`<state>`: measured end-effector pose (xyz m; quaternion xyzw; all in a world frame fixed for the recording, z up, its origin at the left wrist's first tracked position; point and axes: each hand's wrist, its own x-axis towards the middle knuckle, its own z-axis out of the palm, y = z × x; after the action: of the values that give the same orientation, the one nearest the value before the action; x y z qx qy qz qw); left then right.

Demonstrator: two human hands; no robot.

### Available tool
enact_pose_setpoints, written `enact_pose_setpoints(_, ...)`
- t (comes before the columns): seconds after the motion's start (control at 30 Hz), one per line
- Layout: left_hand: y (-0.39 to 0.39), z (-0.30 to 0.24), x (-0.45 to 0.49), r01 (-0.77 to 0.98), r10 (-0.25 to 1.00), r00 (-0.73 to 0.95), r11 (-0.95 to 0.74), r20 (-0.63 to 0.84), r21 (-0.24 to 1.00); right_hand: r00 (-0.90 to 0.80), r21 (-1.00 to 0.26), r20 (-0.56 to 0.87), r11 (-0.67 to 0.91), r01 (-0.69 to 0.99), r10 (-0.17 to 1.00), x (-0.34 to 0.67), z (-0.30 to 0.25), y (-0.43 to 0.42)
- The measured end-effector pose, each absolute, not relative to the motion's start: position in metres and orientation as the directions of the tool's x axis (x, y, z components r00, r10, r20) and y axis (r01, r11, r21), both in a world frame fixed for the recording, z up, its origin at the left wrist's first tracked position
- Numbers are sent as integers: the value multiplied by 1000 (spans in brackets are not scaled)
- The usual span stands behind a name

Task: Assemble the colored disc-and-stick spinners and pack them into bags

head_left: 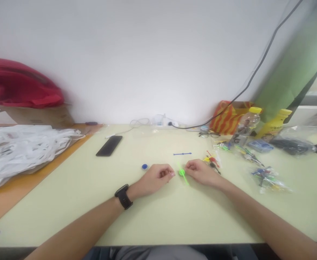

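Between the fingertips of my right hand (202,172) is a bright green plastic spinner (182,173), a slim arrow with a round hub, held tilted above the table. My left hand (158,176), with a black watch on its wrist, is just left of the spinner, apart from it. Its thumb and fingers are curled into a pinch; whatever may be in them is hidden. A round blue plastic piece (144,167) lies left of my left hand. Beyond both hands a blue arrow (182,154) lies flat. Several loose red, yellow and black pieces (212,159) lie beyond my right hand.
A phone (109,146) lies at the left, near stacked white bags (25,151). On the right are a clear bag of coloured pieces (269,178), a clear bottle (246,126), a yellow bottle (274,124) and glasses (209,134). A cable (242,92) runs along the wall.
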<state>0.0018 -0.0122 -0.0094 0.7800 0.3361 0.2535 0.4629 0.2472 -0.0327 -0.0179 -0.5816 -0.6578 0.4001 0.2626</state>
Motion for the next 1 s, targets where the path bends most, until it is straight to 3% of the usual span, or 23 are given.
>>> enact_pose_setpoints(0.17,-16,-8,2,296,730,672,-420,126,858,-172,-784,-38,78,616,984,248,-22,-30)
enact_pose_setpoints(0.4,-17,-7,2,352,694,706,-516,140,781,-184,-803,114,199,562,976,250,-23,-31)
enact_pose_setpoints(0.53,-18,-8,1,349,668,721,-580,184,736,-305,-817,119,267,510,945,249,-19,-34)
enact_pose_setpoints(1.0,-23,-8,5,397,622,745,-703,240,591,-307,-877,77,211,432,948,241,-21,-30)
